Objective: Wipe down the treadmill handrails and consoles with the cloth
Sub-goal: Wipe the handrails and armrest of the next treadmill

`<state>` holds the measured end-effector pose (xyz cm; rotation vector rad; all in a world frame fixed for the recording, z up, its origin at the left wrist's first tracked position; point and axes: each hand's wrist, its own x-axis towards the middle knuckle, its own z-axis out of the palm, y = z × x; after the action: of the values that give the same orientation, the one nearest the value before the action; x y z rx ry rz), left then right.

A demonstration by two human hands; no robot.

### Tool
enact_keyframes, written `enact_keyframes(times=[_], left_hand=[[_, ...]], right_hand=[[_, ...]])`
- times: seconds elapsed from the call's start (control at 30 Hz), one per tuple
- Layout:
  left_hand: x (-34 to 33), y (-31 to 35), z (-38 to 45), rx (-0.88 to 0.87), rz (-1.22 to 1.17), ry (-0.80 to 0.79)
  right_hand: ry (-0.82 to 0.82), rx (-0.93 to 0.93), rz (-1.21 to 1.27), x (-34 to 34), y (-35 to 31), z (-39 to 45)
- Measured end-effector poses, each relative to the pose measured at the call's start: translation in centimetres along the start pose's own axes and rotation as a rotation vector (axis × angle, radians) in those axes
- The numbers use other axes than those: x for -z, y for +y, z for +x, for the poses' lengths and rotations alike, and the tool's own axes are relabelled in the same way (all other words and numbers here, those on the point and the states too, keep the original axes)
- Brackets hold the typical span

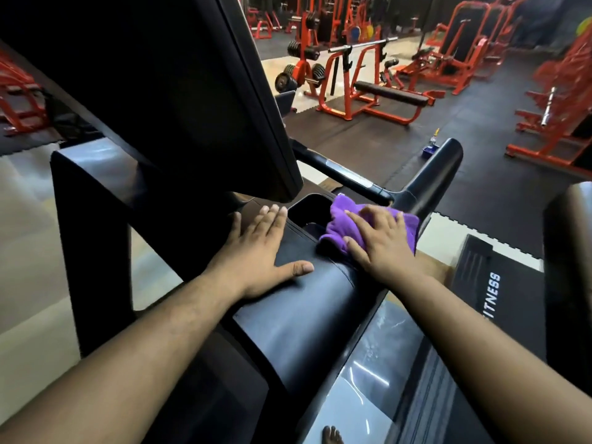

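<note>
A purple cloth (342, 224) lies bunched on the black treadmill console deck (298, 315), beside a cup-holder recess (309, 211). My right hand (381, 241) presses flat on the cloth with fingers spread. My left hand (259, 251) rests flat on the deck to the left, fingers straight, thumb out. The dark console screen (179, 91) rises above my left hand. A black handrail (429, 177) runs up and right past the cloth, and a thinner bar (339, 171) crosses behind it.
A second treadmill (493, 283) with a "FITNESS" label and its rail (570, 251) stands at right. Orange weight benches and racks (368, 91) fill the gym floor beyond. A small blue container with a bottle (431, 149) sits on the floor mat. A bare foot (331, 435) shows below.
</note>
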<state>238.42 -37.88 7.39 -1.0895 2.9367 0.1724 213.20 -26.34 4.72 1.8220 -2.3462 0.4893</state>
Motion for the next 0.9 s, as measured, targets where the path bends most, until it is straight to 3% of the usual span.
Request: enact_keyframes(times=[0.17,0.37,0.47,0.6,0.73,0.9], left_hand=[[-0.5,0.2,0.6,0.003,0.020,-0.044],[-0.1,0.2,0.5,0.042,-0.026,-0.059],[-0.2,0.1,0.5,0.033,-0.015,-0.051],[-0.1,0.2,0.5,0.040,0.003,-0.053],[-0.1,0.4,0.4,0.053,0.000,-0.062],[-0.1,0.4,0.4,0.052,-0.002,-0.064]], right_hand=[[-0.148,0.160,-0.034,-0.7,-5.0,1.9],[-0.284,0.103,0.009,-0.8,-8.2,6.7],[-0.154,0.295,0.062,-0.7,-4.9,4.5],[-0.167,0.500,0.029,-0.6,2.8,5.0],[-0.263,0.344,-0.027,0.0,3.7,8.1],[-0.210,0.144,0.009,0.0,0.0,5.1]])
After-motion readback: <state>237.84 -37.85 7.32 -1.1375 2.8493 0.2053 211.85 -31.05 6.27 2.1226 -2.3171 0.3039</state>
